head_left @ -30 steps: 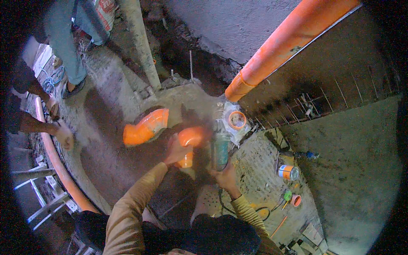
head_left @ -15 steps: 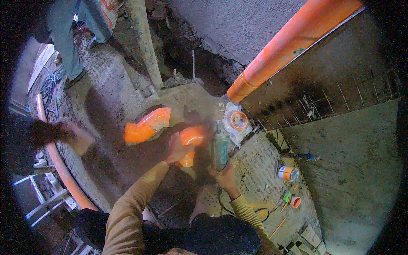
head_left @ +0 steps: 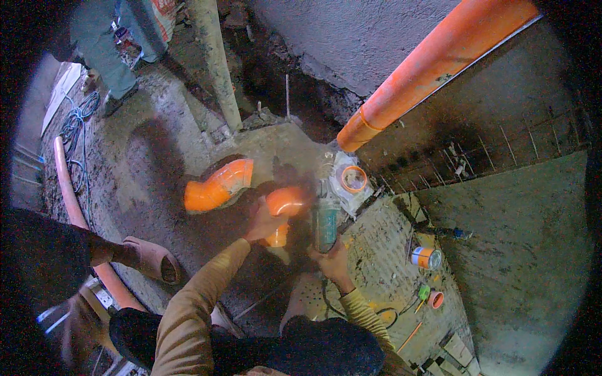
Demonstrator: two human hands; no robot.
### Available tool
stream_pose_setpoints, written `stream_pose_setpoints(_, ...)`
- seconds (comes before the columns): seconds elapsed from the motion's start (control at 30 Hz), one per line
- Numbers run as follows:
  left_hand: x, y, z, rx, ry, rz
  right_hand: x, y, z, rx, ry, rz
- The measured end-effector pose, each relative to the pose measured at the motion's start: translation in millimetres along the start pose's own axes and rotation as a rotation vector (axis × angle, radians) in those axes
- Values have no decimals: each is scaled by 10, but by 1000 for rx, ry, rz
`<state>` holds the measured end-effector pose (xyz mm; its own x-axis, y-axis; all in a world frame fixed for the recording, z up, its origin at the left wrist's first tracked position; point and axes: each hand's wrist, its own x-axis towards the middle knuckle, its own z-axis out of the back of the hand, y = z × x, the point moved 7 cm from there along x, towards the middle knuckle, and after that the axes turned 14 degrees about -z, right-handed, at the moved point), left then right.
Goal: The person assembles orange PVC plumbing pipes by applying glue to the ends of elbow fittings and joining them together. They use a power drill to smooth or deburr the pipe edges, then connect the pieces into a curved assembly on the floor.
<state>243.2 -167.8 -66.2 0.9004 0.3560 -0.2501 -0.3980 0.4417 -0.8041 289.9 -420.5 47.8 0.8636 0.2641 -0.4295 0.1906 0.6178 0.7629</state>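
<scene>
My left hand (head_left: 263, 220) is wrapped round an orange plastic pipe elbow (head_left: 286, 202), steadying it low over the dusty ground. In my right hand (head_left: 332, 262) is a teal-bodied angle grinder (head_left: 327, 225), gripped by its lower end, its head close to the elbow's right side. Dust haze and blur hide where the grinder's disc meets the elbow, so I cannot tell whether they touch. Left of the elbow lies another orange curved pipe fitting (head_left: 219, 185). An orange-rimmed pipe opening (head_left: 353, 179), wrapped in whitish sheet, stands right of the grinder head.
A long orange pipe (head_left: 426, 75) slants up to the right. A can (head_left: 426, 257), a short orange pipe piece (head_left: 435, 300) and a power cord lie on the right. Another person's sandalled foot (head_left: 150, 260) is at left, beside a pale orange pipe (head_left: 72, 194). Someone else stands at upper left.
The nearby person's foot, blurred before, has come down closer to me on the left. The person at upper left has shifted slightly. My hands keep nearly the same place.
</scene>
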Motion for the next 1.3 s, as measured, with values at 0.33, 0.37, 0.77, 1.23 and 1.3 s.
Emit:
stream_pose_setpoints(0.33, 4, -78, 1, 76, -20, 1, 43, 42, 21, -91, -13, -59)
stream_pose_setpoints(0.37, -14, -64, -17, 64, 18, 40, 45, 45, 18, -87, -5, -73)
stream_pose_setpoints(0.77, -31, -122, 13, -14, -20, -44, 134, 150, 68, -114, 32, -121)
stream_pose_setpoints(1.23, 8, 41, -29, 96, -122, -20, 199, 44, 73, 278, 210, -191)
stream_pose_setpoints(1.3, 55, 146, -71, 130, -126, -3, 188, 77, 128, 373, 207, -276)
